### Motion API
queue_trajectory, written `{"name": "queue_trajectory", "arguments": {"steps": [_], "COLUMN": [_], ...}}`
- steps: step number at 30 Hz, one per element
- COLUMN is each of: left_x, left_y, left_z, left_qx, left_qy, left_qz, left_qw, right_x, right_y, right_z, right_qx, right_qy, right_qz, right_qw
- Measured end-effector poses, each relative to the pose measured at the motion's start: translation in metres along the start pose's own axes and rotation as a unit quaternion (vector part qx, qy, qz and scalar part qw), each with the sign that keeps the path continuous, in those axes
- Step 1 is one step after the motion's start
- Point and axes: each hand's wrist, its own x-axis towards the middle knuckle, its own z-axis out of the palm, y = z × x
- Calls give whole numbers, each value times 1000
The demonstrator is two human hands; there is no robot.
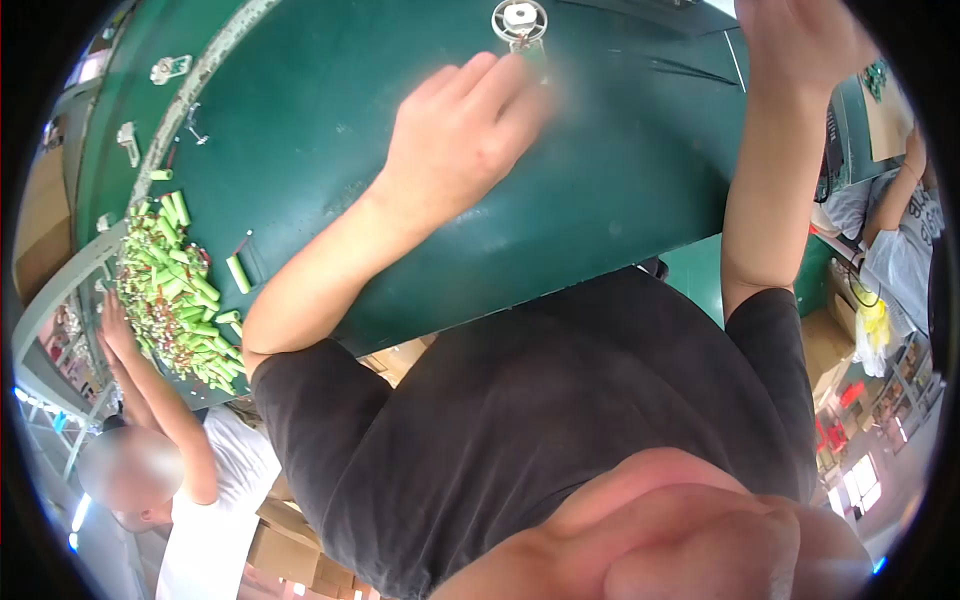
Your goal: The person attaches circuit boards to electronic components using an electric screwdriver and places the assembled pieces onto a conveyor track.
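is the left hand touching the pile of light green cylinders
No, the left hand is near the white ring-shaped part, clearly apart from the green cylinder pile.

A dark green tabletop (620, 190) fills the upper middle of the frame, with a heap of light green cylinders (175, 290) and small bits at the left and a lone cylinder (238, 274) beside it. A round white piece (519, 15) lies at top centre, a slim dark tool (690, 70) at upper right. Beyond a worn pale rail (202, 74), upper left, white parts (172, 68) lie on green surface (140, 100).
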Motion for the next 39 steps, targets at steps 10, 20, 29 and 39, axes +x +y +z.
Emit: {"name": "queue_trajectory", "arguments": {"steps": [10,20,29,39], "left_x": [5,6,3,7], "left_y": [-27,-15,-19,-15], "left_z": [1,-5,-2,-10], "left_qx": [-82,-174,-143,-173], "left_qy": [47,23,29,26], "left_qz": [20,-15,4,-19], "left_qw": [995,984,989,984], "right_x": [-19,-60,-64,-66], "right_y": [-14,6,19,31], "right_z": [3,18,23,28], "right_qx": [117,125,134,148], "right_qy": [-190,-182,-199,-195], "right_qz": [187,133,105,78], "right_qw": [957,966,965,967]}}
